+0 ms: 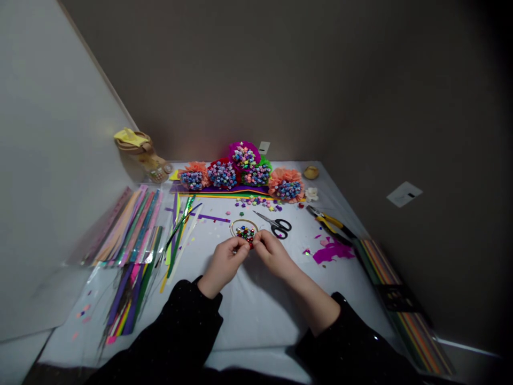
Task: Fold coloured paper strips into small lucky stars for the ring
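My log: left hand [223, 264], right hand [272, 253], fingertips [258, 238] pinched narrow on one small red piece [251, 244], beside a cluster of paper stars [245, 232].

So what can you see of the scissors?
The scissors have black loop handles that look like plastic and slim metal blades, closed or nearly so, with the tips pointing away and to the left. They lie flat on the white sheet, just right of the gold ring and just beyond the right hand, which seems not to touch them. Only the sheet appears to touch them.
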Demonstrator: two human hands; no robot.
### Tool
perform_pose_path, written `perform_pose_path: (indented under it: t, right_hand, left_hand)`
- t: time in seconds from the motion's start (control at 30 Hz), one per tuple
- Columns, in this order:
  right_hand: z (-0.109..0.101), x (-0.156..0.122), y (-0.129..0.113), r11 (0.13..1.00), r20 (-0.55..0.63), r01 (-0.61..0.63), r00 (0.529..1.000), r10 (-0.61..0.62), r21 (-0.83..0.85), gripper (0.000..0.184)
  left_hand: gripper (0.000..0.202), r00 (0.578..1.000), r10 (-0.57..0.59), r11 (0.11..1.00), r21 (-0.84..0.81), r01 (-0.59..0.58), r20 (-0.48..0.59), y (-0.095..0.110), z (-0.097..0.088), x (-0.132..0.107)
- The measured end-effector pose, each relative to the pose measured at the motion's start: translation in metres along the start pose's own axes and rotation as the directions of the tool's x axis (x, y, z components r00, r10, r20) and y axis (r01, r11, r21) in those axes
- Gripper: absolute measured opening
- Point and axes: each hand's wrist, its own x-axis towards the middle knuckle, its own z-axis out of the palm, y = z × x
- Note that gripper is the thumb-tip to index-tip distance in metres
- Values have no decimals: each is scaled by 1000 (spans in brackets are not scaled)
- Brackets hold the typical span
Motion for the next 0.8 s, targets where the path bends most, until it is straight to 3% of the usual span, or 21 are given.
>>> perform_pose_path:
  t: [0.13,0.3,0.53,0.8]
  right_hand:
    - [0,-1,-2,1000,-6,14,1000,-14,-20,11]
    - [-5,1,-6,980,44,-125,992,120,152,11]
    - [-8,3,-3,817,145,-279,960,239,505,24]
    - [-9,0,-14,691,309,-476,879,363,544,27]
  left_hand:
    - [17,1000,-14,1000,6,14,-19,-1,0,0]
    - [16,998,-37,997,63,40,-51,-1,0,1]
    - [17,996,-34,999,29,37,-86,1,-3,1]
    - [19,999,-14,1000,13,15,-43,4,-4,0]
